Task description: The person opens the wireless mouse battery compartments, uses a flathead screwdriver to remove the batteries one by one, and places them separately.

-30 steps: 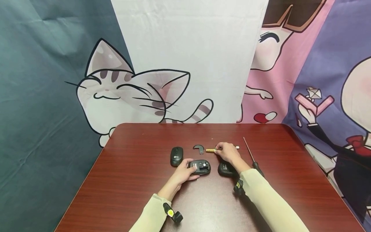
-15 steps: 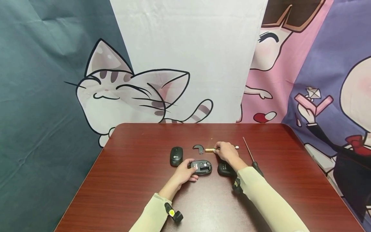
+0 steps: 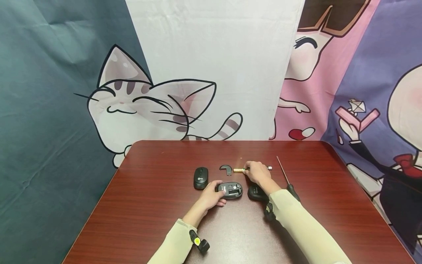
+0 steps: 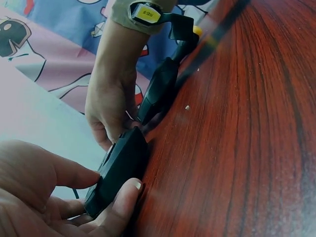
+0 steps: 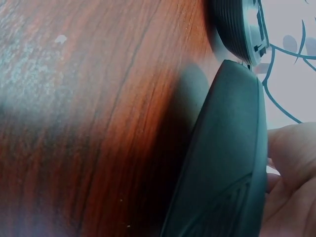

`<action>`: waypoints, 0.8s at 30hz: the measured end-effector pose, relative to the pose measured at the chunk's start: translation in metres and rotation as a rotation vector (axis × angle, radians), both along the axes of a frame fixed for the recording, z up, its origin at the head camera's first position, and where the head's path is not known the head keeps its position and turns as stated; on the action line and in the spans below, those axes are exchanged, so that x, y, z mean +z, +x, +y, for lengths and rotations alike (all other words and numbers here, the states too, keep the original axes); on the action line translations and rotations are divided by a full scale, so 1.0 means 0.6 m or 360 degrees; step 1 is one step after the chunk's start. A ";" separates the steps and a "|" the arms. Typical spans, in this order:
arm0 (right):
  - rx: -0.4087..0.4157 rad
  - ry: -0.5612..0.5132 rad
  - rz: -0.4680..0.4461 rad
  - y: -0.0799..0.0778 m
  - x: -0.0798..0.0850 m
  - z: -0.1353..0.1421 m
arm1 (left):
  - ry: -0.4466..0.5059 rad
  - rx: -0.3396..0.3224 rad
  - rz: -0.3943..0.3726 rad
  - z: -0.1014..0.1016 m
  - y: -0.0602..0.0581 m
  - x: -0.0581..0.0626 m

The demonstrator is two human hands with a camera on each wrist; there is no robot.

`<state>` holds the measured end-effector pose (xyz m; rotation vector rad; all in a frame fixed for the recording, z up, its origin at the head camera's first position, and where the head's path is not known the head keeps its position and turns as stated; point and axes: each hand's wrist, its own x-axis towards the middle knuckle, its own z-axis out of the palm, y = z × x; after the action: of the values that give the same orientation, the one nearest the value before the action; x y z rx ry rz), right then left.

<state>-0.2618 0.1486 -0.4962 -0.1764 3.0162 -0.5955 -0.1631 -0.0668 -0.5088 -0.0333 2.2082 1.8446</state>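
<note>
My left hand (image 3: 210,195) grips a black computer mouse (image 3: 232,190) that lies underside up, its battery bay uncovered. In the left wrist view, the thumb and fingers pinch that mouse (image 4: 118,170) by its edges, close over the table. My right hand (image 3: 258,173) reaches past a second upturned mouse (image 3: 256,193) and pinches the right end of a yellowish AA-type battery (image 3: 239,170). Another battery (image 3: 269,167) shows only its tip beyond the right hand. The right wrist view shows the second mouse (image 5: 217,163) large, hiding the fingertips.
A black mouse (image 3: 200,178) stands upright on the left of the brown table (image 3: 138,205). A hooked dark battery cover (image 3: 226,169) lies behind the held mouse. To the right lies a screwdriver (image 3: 288,181) with its shaft pointing away.
The left hand has shifted the held mouse slightly to the right. The right hand stays at the battery, having moved only a little.
</note>
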 end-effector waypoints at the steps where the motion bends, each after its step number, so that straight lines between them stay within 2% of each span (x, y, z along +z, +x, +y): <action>1: -0.0003 -0.0001 -0.0001 0.000 0.000 0.001 | -0.0007 0.0004 0.0001 0.000 0.000 0.000; 10: 0.0001 -0.0004 0.0005 0.003 0.001 0.000 | -0.0076 0.0040 0.0042 -0.001 0.000 -0.001; 24: 0.0005 -0.0001 0.0018 0.004 0.002 0.000 | -0.0094 0.0059 0.0070 -0.004 0.000 0.001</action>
<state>-0.2594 0.1484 -0.4950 -0.1856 3.0263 -0.5971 -0.1629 -0.0694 -0.5083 -0.0454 2.3070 1.8153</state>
